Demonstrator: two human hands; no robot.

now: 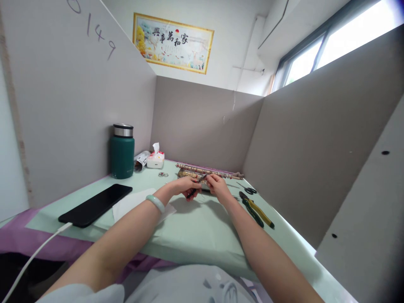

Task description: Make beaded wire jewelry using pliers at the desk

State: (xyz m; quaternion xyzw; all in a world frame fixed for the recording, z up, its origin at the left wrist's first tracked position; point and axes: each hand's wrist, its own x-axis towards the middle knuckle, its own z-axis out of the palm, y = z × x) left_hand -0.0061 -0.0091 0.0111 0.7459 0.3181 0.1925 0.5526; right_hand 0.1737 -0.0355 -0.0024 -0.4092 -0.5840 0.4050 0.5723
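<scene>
My left hand (188,186), with a pale green bangle at its wrist, is closed around small dark-handled pliers (191,193). The metal jaws point up and to the right, toward my other hand. Fingertips of my right hand (217,187) are pinched together by the jaw tips; what they hold is too small to make out. Just beyond both hands lie a tray of gold-coloured small pieces (186,173) and long rods strung with beads (217,171). My hands partly hide the tray.
On the right are black scissors (251,190) and larger pliers with green and yellow handles (258,211). A phone (96,205) on a white cable, white paper (134,201), a green flask (122,153) and a tissue pack (155,160) stand left. Grey partitions enclose the table.
</scene>
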